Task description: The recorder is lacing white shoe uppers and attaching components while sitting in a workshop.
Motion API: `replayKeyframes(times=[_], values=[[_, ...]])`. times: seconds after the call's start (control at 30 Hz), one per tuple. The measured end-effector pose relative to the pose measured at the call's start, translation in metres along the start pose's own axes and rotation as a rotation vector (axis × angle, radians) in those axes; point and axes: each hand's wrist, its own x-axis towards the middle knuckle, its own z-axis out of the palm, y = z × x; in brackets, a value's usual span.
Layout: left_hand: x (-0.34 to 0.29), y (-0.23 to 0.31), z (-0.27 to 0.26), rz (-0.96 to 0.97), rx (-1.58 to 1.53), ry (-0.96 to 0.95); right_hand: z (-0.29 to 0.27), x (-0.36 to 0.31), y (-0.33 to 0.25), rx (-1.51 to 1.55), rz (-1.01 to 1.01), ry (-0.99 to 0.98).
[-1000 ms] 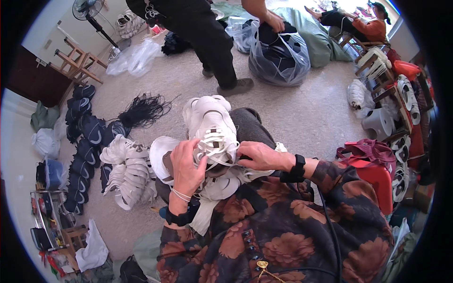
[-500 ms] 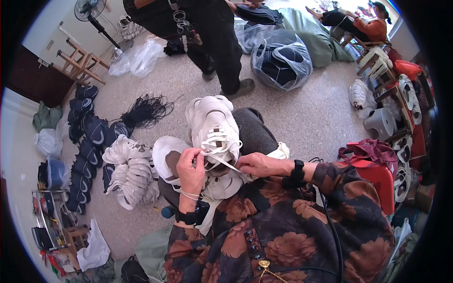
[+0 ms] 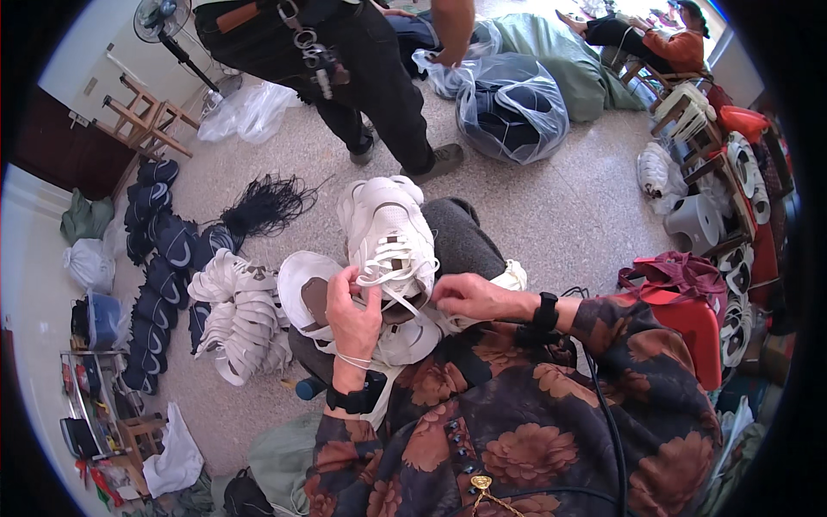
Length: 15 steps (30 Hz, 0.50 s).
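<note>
A white lace-up sneaker upper rests on my lap, toe pointing away from me. Its white shoelace crosses the front in loose loops, and one flat end slants down between my hands. At the upper's left edge, my left hand has bent fingers and thumb closed at the lace loops. On the other side, my right hand is closed beside the collar; its fingertips are partly hidden, so what they hold cannot be made out. More white shoe uppers lie under and beside this one on my lap.
White uppers are stacked on the floor at left, beside rows of dark uppers. Black laces lie beyond. A person stands ahead near a plastic bag. A red stool is at my right.
My right hand has shifted slightly from the lace end, which now hangs slacker between my hands. My left hand has moved a little. The standing person has leaned left and lowered an arm.
</note>
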Motion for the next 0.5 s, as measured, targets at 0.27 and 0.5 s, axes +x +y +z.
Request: replayKeyframes(times=[0.27,0.5], values=[[-0.001,-0.012,-0.006,-0.048,0.006,-0.052,-0.007,0.018,-0.002,0.194,-0.070,0.457],[-0.005,-0.017,-0.019,0.000,-0.064,0.073,0.001,0.019,-0.028,0.440,0.031,0.488]])
